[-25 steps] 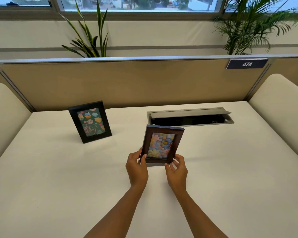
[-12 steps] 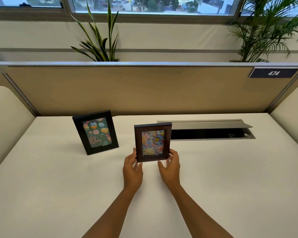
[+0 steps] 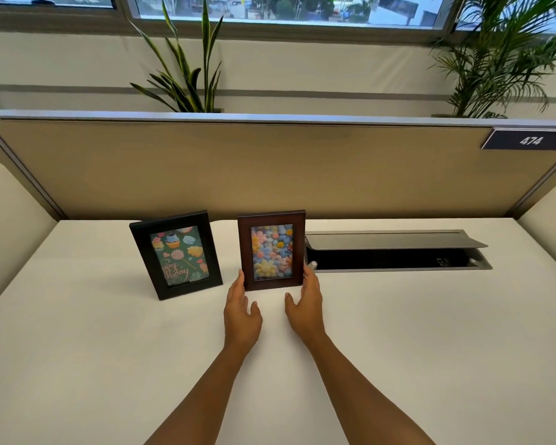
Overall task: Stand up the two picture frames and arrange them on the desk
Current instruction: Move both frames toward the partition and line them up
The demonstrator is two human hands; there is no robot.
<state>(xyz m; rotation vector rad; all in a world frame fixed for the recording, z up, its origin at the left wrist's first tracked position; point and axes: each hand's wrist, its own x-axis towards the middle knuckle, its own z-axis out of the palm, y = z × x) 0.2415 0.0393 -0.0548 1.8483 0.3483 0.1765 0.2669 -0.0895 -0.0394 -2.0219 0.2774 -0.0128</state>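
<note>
Brown frame point(image 3: 271, 250) stands upright on the bench point(image 3: 398, 332), at 3 o'clock of the black frame point(image 3: 176, 254), just beside it. Left hand point(image 3: 241, 311) and right hand point(image 3: 304, 303) steady its lower edges, grip loose, fingertips touching. Recommend releasing slowly, confirming the stand holds.

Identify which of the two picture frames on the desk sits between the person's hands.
The brown frame with the pastel flower picture, between the hands; the black frame with the cupcake birthday card stands alone to its left.
</note>
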